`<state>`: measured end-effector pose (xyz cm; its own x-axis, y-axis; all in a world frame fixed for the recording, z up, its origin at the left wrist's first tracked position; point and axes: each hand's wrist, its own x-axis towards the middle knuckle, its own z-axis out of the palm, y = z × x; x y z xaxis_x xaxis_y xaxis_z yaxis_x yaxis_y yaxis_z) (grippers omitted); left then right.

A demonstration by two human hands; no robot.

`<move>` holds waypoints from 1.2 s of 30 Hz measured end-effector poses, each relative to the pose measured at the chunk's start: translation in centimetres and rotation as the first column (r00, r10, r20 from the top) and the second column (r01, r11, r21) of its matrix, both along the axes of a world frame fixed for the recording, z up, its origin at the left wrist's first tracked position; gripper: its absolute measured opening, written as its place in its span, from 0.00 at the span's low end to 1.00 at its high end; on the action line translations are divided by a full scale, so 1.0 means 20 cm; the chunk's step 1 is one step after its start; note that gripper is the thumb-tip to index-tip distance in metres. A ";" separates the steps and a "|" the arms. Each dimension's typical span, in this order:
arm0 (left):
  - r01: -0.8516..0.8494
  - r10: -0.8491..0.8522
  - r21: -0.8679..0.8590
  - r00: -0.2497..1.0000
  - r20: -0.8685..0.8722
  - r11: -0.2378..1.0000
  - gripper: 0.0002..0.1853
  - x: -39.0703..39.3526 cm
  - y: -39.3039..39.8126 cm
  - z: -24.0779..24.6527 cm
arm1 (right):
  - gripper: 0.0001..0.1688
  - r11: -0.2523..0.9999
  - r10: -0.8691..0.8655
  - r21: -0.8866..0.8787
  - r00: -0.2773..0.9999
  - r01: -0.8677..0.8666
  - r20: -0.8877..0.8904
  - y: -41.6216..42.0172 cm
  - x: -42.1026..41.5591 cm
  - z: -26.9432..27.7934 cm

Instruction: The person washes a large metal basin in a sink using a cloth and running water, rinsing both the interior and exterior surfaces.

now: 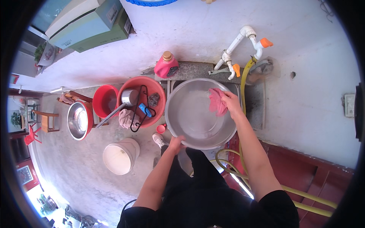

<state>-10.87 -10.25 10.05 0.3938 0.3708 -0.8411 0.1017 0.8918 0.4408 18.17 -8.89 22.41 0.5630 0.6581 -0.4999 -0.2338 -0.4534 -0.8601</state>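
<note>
A large grey metal basin (188, 119) lies before me below the white taps. My left hand (177, 143) grips its near rim at the lower left. In my right hand (230, 103) is a pink cloth (217, 102), held bunched over the right inner side of the basin. Whether the cloth touches the metal, I cannot tell. To the left stands a red plastic tub (161, 94) with a metal dipper (129, 97), a black clothes hanger (139, 114), a blue brush (145, 110), a dark scouring pad (154, 99) and a pale pink cloth (127, 118).
A pink detergent bottle (166, 67) stands on the stone ledge (191, 71). White pipes (236, 42) with orange-handled taps rise behind. A yellow hose (243, 85) runs down on the right. Left are a red bucket (105, 101), a white bucket (118, 158) and a shiny basin (77, 120).
</note>
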 end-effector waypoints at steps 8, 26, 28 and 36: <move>-0.002 0.047 0.217 0.979 -0.200 0.976 0.18 -0.29 0.06 0.05 | 0.17 0.996 -0.044 -0.080 0.998 0.040 -0.049 -0.20 -0.05 -0.11; 0.081 -0.081 -0.035 0.997 0.004 0.996 0.17 0.01 -0.01 0.22 | 0.09 0.986 -0.147 0.043 0.961 0.161 -0.237 -0.33 0.13 -0.06; 0.097 -0.093 0.040 0.992 -0.089 0.994 0.16 0.03 0.00 0.34 | 0.08 0.979 -0.178 0.050 0.943 0.199 -0.283 -0.36 0.15 -0.13; 0.063 -0.036 0.194 0.989 -0.140 0.979 0.23 0.15 0.18 0.45 | 0.17 0.943 -0.227 0.120 0.862 0.311 -0.454 -0.52 0.39 -0.51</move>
